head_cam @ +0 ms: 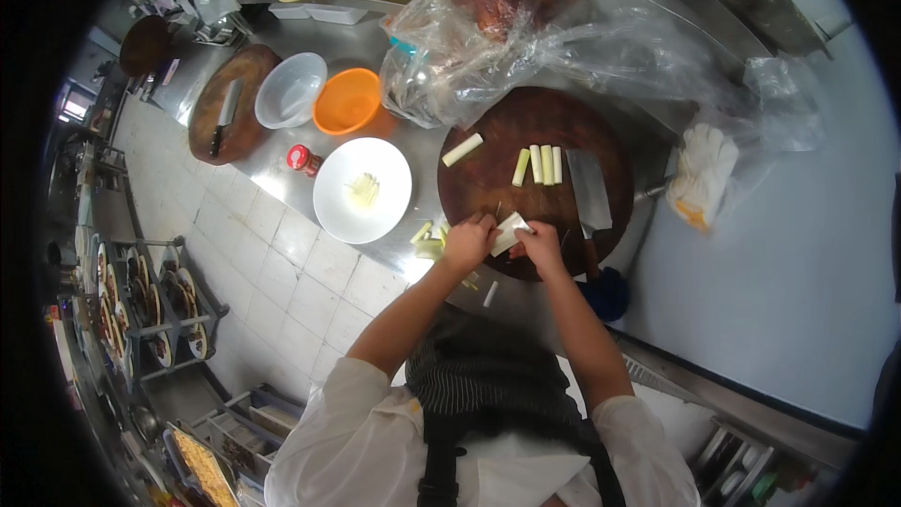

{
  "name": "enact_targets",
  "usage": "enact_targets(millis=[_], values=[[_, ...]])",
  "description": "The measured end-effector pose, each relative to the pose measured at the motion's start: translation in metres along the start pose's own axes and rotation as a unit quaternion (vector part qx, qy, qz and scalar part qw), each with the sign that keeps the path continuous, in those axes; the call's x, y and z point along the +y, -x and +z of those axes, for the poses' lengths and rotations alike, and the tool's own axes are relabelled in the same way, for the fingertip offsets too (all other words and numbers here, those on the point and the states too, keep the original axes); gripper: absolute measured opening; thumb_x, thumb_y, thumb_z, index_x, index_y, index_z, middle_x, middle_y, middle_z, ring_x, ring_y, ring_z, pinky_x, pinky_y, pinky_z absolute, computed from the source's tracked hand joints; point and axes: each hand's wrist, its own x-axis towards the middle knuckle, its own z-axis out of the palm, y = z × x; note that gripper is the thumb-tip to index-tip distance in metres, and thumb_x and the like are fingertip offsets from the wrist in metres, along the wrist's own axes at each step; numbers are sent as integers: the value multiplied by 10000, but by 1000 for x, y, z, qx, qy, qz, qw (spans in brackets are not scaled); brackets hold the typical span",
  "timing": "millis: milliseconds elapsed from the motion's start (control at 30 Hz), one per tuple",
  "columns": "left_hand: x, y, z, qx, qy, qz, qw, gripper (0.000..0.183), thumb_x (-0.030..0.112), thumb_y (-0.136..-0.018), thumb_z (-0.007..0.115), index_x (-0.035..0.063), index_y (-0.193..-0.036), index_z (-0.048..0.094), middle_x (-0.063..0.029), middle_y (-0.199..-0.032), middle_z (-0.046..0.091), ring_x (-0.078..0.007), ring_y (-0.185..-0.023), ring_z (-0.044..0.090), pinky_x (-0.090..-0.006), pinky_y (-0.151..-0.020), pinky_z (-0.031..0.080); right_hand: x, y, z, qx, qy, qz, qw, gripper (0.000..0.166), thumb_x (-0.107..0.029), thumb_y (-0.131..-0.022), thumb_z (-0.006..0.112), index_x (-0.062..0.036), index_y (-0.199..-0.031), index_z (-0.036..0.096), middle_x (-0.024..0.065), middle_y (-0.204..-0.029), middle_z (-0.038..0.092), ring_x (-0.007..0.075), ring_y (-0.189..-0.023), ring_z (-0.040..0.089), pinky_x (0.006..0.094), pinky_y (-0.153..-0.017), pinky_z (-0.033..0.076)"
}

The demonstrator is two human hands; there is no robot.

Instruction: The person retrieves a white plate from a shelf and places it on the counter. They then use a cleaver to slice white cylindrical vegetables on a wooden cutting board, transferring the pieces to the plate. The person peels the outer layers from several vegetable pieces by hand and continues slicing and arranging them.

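Between my left hand [470, 243] and my right hand [540, 246] is an opened-out piece of pale leek or scallion stalk [508, 234], gripped at both ends. Both hands are over the near edge of a round dark wooden chopping board [486, 197]. Several cut stalk lengths [547, 165] lie side by side farther up the board, and a single length [462, 150] rests at its left. A cleaver [590, 191] lies flat at the right of the board, handle towards me. Left of the board, a white bowl [331, 208] holds pale shreds [364, 189].
Stalk scraps [422, 234] lie by my left wrist. Left are a red-lidded jar [303, 158], an orange tub [347, 102], a translucent basin [290, 90] and a knife [226, 116] on another board [243, 70]. Plastic bags [464, 63] cover meat behind; a glove [704, 172] lies right.
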Motion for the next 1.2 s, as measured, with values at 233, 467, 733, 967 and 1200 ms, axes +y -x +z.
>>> enact_targets(millis=[233, 467, 733, 967, 1200], values=[[-8, -4, 15, 45, 26, 70, 996, 149, 207, -939, 738, 97, -939, 637, -108, -921, 652, -345, -872, 704, -463, -730, 581, -24, 8, -16, 100, 349, -149, 920, 376, -264, -920, 806, -2, -1169, 705, 202, -872, 753, 372, -800, 753, 469, -740, 598], [-21, -10, 9, 17, 95, 64, 993, 116, 156, -913, 776, 89, -939, 685, -120, -888, 653, -381, -829, 687, -487, -698, 558, -40, 41, -105, 203, 600, -139, 761, 738, -189, -941, 756, -141, -1587, 402, 249, -1311, 609, 460, -1134, 668, 510, -957, 563], [-25, -30, -4, -50, 196, 4, 979, 117, 103, -861, 800, 57, -909, 705, -138, -885, 700, -360, -792, 703, -440, -703, 546, -48, 49, -122, 212, 539, -105, 808, 649, -151, -899, 719, -23, -1494, 493, 292, -1232, 668, 475, -1099, 667, 528, -952, 546], [-27, -25, -4, -53, 202, 6, 978, 106, 65, -862, 788, 12, -938, 737, -153, -872, 702, -311, -766, 708, -396, -695, 539, -70, 175, -89, 63, 473, -226, 849, 369, -124, -969, 630, -23, -1321, 588, 281, -1138, 655, 493, -937, 676, 535, -796, 565], [-27, -20, -10, -44, 206, 23, 977, 114, 76, -861, 779, 31, -965, 765, -153, -917, 723, -352, -834, 718, -415, -739, 555, -77, 199, -54, -18, 518, -134, 844, 340, -118, -976, 619, -67, -1311, 591, 232, -1082, 666, 467, -946, 681, 523, -791, 565]])
